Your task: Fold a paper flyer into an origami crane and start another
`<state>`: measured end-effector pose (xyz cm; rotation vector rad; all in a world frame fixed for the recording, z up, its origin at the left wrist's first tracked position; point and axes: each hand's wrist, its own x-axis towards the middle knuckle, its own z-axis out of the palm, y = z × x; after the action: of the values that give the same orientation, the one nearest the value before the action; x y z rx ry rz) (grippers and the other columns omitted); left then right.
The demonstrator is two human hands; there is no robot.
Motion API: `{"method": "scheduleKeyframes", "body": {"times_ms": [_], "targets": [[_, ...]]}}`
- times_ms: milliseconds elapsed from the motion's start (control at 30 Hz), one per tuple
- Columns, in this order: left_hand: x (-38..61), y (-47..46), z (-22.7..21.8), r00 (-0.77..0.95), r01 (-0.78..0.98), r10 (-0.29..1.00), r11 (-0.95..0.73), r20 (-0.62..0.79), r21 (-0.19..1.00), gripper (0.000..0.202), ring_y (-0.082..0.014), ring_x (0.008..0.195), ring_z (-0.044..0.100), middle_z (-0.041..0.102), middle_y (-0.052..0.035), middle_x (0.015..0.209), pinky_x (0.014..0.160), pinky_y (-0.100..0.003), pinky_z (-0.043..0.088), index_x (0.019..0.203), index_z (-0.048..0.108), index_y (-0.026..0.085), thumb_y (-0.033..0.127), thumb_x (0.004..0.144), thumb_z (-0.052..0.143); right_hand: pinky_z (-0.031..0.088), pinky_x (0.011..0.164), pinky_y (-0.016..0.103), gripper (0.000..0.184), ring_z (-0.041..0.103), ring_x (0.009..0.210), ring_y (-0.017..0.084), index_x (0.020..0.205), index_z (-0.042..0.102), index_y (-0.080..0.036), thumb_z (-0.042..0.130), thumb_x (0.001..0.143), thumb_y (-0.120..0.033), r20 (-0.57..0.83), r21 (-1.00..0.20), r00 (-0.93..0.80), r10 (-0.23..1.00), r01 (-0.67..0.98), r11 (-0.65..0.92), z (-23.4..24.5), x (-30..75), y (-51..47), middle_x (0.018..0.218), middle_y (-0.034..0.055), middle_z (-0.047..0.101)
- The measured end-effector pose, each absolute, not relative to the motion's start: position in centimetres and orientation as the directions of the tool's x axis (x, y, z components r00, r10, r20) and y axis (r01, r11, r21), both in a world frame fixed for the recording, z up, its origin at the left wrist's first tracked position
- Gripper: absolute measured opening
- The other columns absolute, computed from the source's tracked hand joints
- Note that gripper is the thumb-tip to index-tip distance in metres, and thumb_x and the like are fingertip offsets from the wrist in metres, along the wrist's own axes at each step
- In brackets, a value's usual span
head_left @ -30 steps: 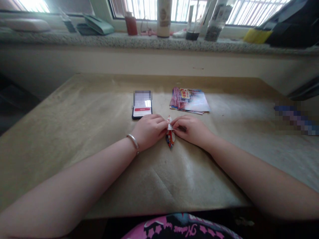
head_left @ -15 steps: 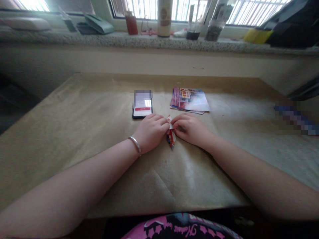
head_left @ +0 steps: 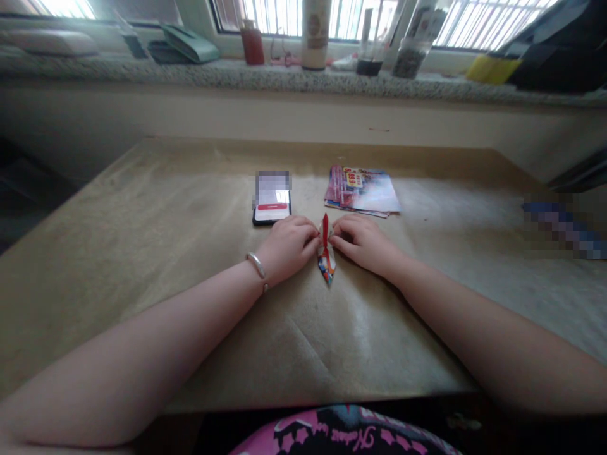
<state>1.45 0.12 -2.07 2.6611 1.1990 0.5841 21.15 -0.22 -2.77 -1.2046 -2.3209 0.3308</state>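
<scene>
Pinching a small piece of folded paper (head_left: 327, 258), a person's two bare hands meet near the middle of a worktop (head_left: 199, 189) covered in a tan, slightly creased surface. Much of the folding seems done: the paper is already a slim, layered shape, pointed at both ends, with a red strip up the middle of its far half and a coloured print on its near half. Some shaping appears to be left, since both hands are on it and the far half looks partly spread; how many folds remain cannot be told.

Its long axis runs away from the person, towards the window side, almost straight, with the near tip a little to the right of the far one. One tip points back at the person, the other away.

The left hand (head_left: 290, 245), a silver bangle (head_left: 255, 264) at its wrist, has its fingers drawn narrow at the paper's left edge. The right hand (head_left: 363, 240) holds the right edge between thumb and fingers, a small hollow showing behind the tips. Beyond the left hand lies a phone (head_left: 272, 213); beyond the right, a stack of printed sheets (head_left: 364, 193), lying flat.
</scene>
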Motion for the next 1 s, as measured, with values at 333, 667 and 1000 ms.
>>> {"method": "scheduleKeyframes", "body": {"times_ms": [333, 667, 1000], "targets": [[1.6, 0.5, -2.4, 0.533, 0.746, 0.788, -0.609, 0.306, 0.268, 0.021, -0.0178, 0.075, 0.058, 0.066, -0.0044, 0.076, 0.071, -0.03, 0.043, 0.076, 0.069, 0.017, 0.033, 0.086, 0.059, 0.039, 0.066, 0.028, 0.015, 0.055, 0.07, 0.016, 0.07, 0.059, -0.02, 0.058, 0.082, -0.029, 0.302, -0.562, -0.262, 0.917, 0.728, 0.393, -2.9, 20.6, -0.4, 0.072, 0.0021, 0.064], [1.8, 0.2, -2.0, 0.498, 0.803, 0.817, -0.561, 0.291, 0.199, 0.027, -0.0181, 0.073, 0.059, 0.066, -0.0047, 0.075, 0.066, -0.029, 0.041, 0.076, 0.07, 0.018, 0.04, 0.087, 0.058, 0.039, 0.065, 0.028, 0.013, 0.055, 0.067, 0.016, 0.065, 0.058, -0.02, 0.062, 0.076, -0.025, 0.318, -0.546, -0.203, 0.926, 0.759, 0.354, -3.4, 20.3, -0.1, 0.069, 0.0017, 0.064], [0.8, -0.6, -1.9, 0.63, 0.693, 0.713, -0.695, 0.307, 0.191, 0.023, -0.0179, 0.087, 0.067, 0.072, -0.0041, 0.098, 0.075, -0.027, 0.05, 0.107, 0.067, 0.022, 0.023, 0.088, 0.054, 0.041, 0.076, 0.033, 0.012, 0.058, 0.083, 0.021, 0.081, 0.069, -0.021, 0.061, 0.083, -0.03, 0.377, -0.424, -0.296, 0.878, 0.787, 0.448, -3.6, 20.7, 0.4, 0.085, 0.0046, 0.069]]}}
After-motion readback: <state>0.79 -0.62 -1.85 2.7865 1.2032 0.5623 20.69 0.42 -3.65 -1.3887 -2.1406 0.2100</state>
